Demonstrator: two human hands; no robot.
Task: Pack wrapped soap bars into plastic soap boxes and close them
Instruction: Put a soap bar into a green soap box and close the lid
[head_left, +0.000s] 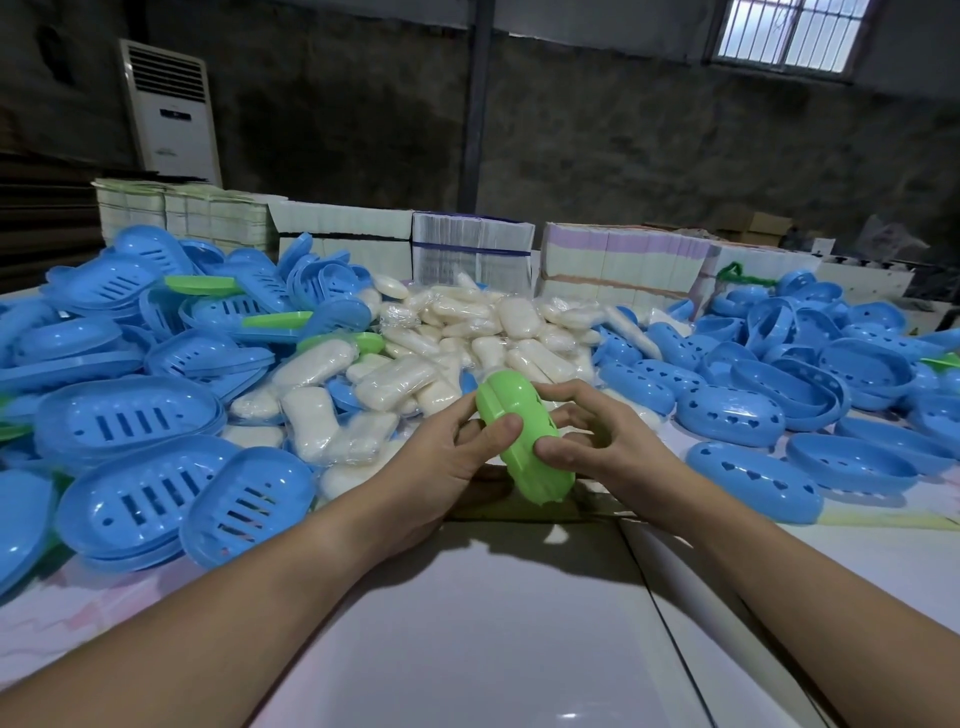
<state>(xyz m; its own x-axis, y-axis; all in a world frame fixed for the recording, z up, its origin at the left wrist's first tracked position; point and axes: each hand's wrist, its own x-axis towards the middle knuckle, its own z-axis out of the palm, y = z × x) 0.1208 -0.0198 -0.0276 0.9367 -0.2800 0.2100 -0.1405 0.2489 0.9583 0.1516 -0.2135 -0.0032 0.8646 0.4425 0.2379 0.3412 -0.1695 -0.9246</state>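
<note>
Bare forearms enter from the near edge, both reaching forward over a glossy white worktop (467, 623) with a dark seam running from centre to near right. Pale pink and green printed sheeting shows at the left and right margins of the worktop.

Room: rough dark wall at the far side, a barred window (789, 31) upper right, a vertical dark pipe at centre, and a white floor-standing air conditioner (169, 109) far left. Bundled stacks of flat cartons (472, 244) line the far edge of the worktop.

Stock: slotted blue trays (124, 421) heaped on the left, a few green pieces among them; blue shells with heart-shaped cut-outs (727, 415) heaped on the right; a mound of wrapped soap bars (467, 332) at centre, beyond the hands.

Hands: the left hand (447, 457) and right hand (597, 441) together grip one green soap box (519, 436), held above the worktop at centre, its long axis running near to far and slightly tilted. Each thumb presses the top face; the fingers curl round the sides and beneath. The two halves of the box meet along a visible seam; its contents cannot be seen.
</note>
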